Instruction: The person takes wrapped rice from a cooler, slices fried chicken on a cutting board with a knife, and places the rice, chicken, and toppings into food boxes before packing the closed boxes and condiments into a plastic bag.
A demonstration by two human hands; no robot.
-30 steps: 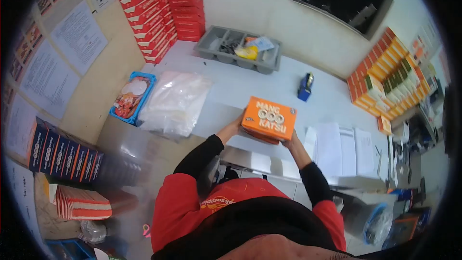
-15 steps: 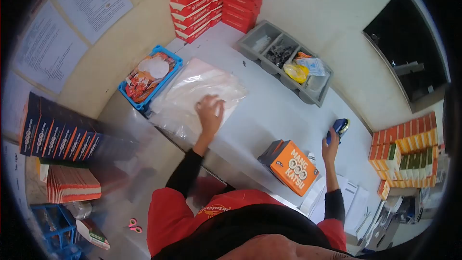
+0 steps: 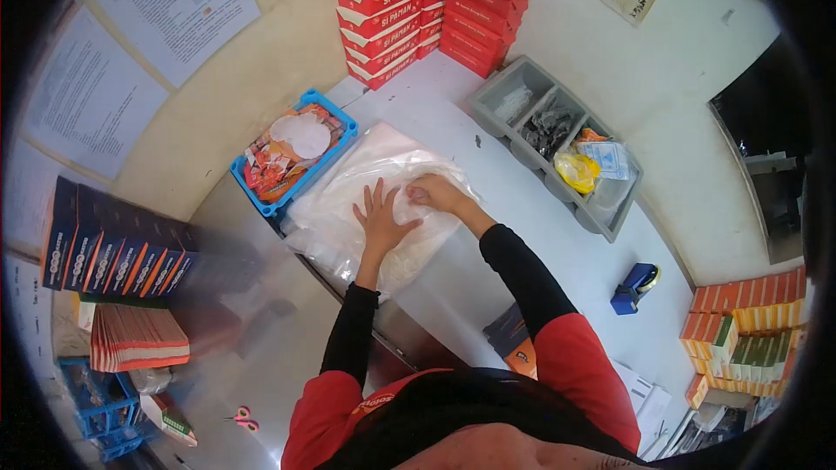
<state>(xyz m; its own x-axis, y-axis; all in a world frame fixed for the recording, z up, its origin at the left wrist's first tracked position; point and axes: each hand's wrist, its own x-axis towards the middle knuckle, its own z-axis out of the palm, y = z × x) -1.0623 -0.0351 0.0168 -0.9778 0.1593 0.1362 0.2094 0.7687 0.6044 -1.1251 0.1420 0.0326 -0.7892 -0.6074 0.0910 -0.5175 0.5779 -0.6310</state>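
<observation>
A stack of clear plastic bags lies on the worktable beside a blue basket. My left hand rests flat on the stack, fingers spread. Just to its right, my right hand has its fingers curled and pinched together at the plastic's surface, with a bit of the film bunched at the fingertips. Apart from both hands, a blue tape dispenser stands on the right of the table. My right arm partly hides an orange and dark blue box near my body.
The blue basket holds sachets and a white round piece. A grey divided tray sits along the back wall. Red boxes are stacked in the corner, dark folded boxes at left. Pink scissors lie lower left.
My right hand has left the tape dispenser and come across to the plastic bags. My left hand, raised over them before, now lies spread on them. The camera view has shifted.
</observation>
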